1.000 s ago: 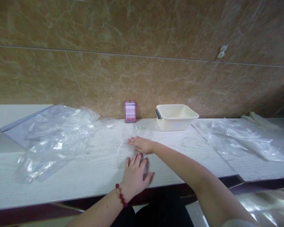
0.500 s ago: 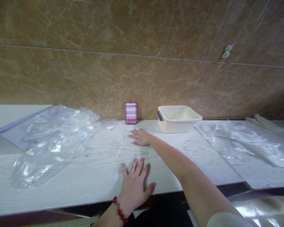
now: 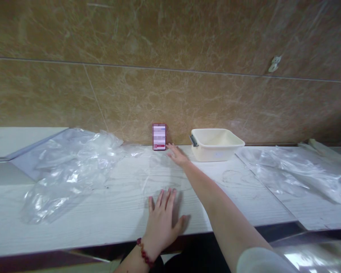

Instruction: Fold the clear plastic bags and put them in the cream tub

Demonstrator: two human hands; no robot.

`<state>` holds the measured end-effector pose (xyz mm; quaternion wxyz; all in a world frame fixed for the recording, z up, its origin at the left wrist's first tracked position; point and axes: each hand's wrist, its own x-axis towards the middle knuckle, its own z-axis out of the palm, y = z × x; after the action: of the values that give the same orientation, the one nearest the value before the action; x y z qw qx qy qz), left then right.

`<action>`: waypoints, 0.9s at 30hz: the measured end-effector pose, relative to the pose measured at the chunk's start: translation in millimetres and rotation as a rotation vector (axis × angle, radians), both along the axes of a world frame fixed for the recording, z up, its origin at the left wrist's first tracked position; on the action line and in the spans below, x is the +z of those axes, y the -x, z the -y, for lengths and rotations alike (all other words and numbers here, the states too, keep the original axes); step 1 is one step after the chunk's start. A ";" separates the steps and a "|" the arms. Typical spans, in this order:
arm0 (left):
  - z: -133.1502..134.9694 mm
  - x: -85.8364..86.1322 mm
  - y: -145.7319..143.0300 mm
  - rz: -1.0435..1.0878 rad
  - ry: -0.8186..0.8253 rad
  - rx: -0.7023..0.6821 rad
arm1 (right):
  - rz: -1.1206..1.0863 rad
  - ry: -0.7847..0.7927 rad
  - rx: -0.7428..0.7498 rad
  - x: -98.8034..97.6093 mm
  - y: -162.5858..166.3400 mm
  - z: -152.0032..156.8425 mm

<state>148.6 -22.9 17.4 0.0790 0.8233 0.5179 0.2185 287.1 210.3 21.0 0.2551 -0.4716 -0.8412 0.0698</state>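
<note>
My left hand (image 3: 162,218), with a red bead bracelet (image 3: 144,253) at the wrist, rests palm down near the table's front edge, fingers spread. Farther back, my right hand (image 3: 177,154) reaches out with its fingers apart, close to the lower right of a phone (image 3: 159,137) that stands against the wall. Whether its fingertips touch the phone I cannot tell. Neither hand holds anything. A thin clear plastic sheet or bag (image 3: 144,182) appears to lie flat on the tabletop between the hands; its outline is faint.
A cream plastic basin (image 3: 213,153) with a grey handle stands right of my right hand. Crumpled clear plastic bags (image 3: 74,174) cover the left of the white table (image 3: 113,223), beside a white box (image 3: 14,172). More clear plastic (image 3: 301,170) lies on the right. A marble-patterned wall (image 3: 147,94) rises behind.
My right hand has moved back and slightly right, from flat on the table to beside the phone. The fingers of my left hand are a little closer together. The view has shifted slightly.
</note>
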 end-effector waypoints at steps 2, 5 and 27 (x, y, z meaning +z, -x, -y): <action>-1.0 -4.0 2.5 0.115 -0.058 0.052 | -0.135 -0.052 -0.093 7.1 -4.8 3.9; -5.0 -5.2 9.3 0.359 -0.190 0.101 | -0.223 -0.089 -0.225 22.3 -5.9 20.7; -106.1 3.0 30.8 -0.181 0.012 -0.284 | 0.323 0.154 -0.161 -9.6 42.3 161.3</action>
<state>117.8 83.2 20.3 0.0670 0.9041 0.4024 0.1273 244.8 49.0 11.4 0.0850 -0.5604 -0.8230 0.0367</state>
